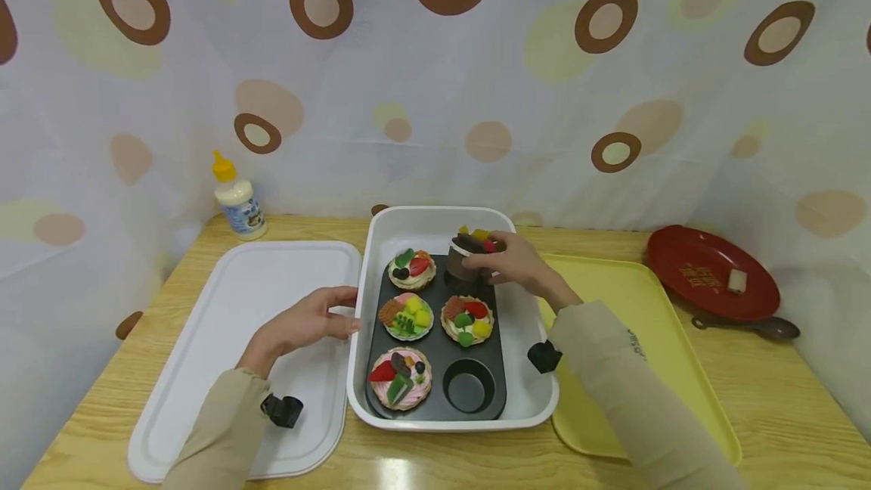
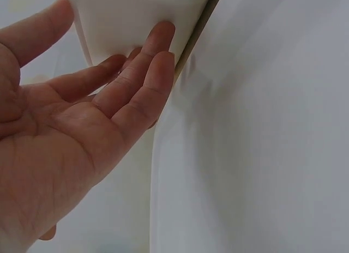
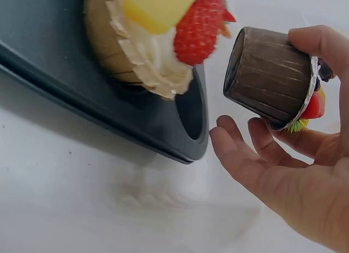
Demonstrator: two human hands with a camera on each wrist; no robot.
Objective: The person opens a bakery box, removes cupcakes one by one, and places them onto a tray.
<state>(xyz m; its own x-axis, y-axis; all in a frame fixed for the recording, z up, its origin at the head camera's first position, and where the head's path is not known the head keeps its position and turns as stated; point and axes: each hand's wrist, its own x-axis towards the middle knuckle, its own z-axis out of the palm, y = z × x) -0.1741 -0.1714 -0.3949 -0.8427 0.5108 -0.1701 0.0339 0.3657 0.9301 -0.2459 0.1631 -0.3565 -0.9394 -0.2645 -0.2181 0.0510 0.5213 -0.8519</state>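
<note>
While a brown-cupped cupcake [image 3: 270,70] is gripped at its rim by the right hand [image 1: 520,262], with thumb and fingers set on opposite sides, its base is held above the far right part of a dark muffin tin [image 1: 437,392], apart from the metal. Red and yellow pieces are borne on its top. In the 6-well tin, 4 other cupcakes [image 1: 411,271] are seated: 3 down the left column and 1 in the middle right well. The near right well [image 1: 469,386] is left showing its round bottom.

The tin is contained in a deep white bin [image 1: 452,425]. The bin's left wall is touched from outside by the left hand [image 1: 306,320], whose fingers are relaxed and partly extended, not curled round anything.

To the left, a flat white tray [image 1: 286,267] is placed beside the bin; behind it a yellow-capped bottle [image 1: 243,210] is stood upright. To the right, a yellow tray [image 1: 605,278] is partly covered by the right sleeve [image 1: 612,369]. Farther right, a small pale block [image 1: 737,280] is held on a red plate [image 1: 687,267], with a dark spoon [image 1: 777,329] laid just beside it.
</note>
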